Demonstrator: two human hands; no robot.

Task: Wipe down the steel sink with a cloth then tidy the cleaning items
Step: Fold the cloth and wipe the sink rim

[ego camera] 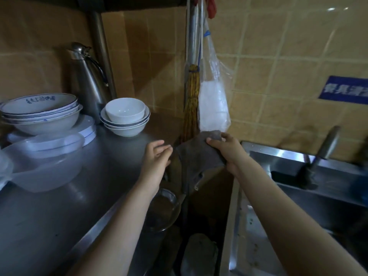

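Observation:
A grey cloth (pixel 196 156) hangs in the gap between the steel counter and the steel sink (pixel 278 156). My right hand (pixel 227 149) grips its upper right corner, just left of the sink's back corner. Just left of the cloth is my left hand (pixel 157 156), fingers spread and holding nothing, its fingertips close to the cloth's left edge. The cloth's lower end droops into the dark gap. The sink basin is at the right, with a dark tap (pixel 322 154) over it.
Stacked white bowls (pixel 125 118), plates (pixel 39 110), clear plastic tubs (pixel 45 156) and a steel flask (pixel 89 80) stand on the steel counter (pixel 59 206). A straw brush (pixel 192 108) and a plastic bag (pixel 214 100) hang from a pole above the cloth. Below in the gap are a glass bowl (pixel 161 210) and another rag (pixel 201 253).

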